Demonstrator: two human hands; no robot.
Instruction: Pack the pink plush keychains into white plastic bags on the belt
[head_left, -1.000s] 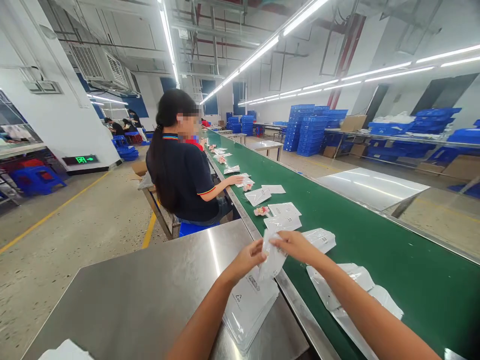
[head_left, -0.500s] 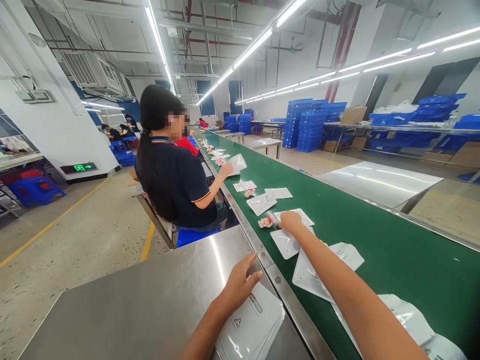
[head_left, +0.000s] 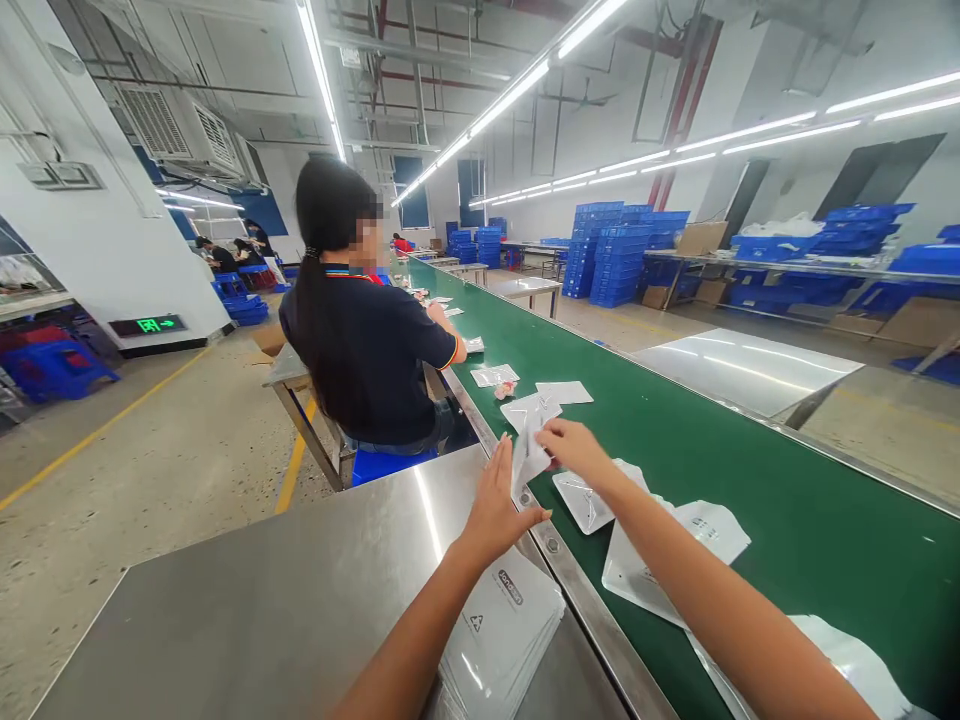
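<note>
My right hand (head_left: 574,447) pinches a small white plastic pouch (head_left: 529,452) and holds it upright over the near edge of the green conveyor belt (head_left: 750,450). My left hand (head_left: 499,505) is raised beside the pouch, fingers straight and together, palm against its left side. Below my left wrist a stack of white printed bags (head_left: 499,630) lies on the steel table (head_left: 285,590). More flat pouches (head_left: 675,545) lie on the belt by my right forearm.
A person in a dark shirt (head_left: 360,340) sits at the belt just ahead on a blue stool, with pouches and small pink items (head_left: 505,388) near them. Blue crates (head_left: 622,250) are stacked across the aisle. Another steel table (head_left: 742,365) stands beyond the belt.
My right hand came back from the belt with a pouch lifted upright. My left hand rose from the bag stack to meet it. The belt's pouches moved toward me.
</note>
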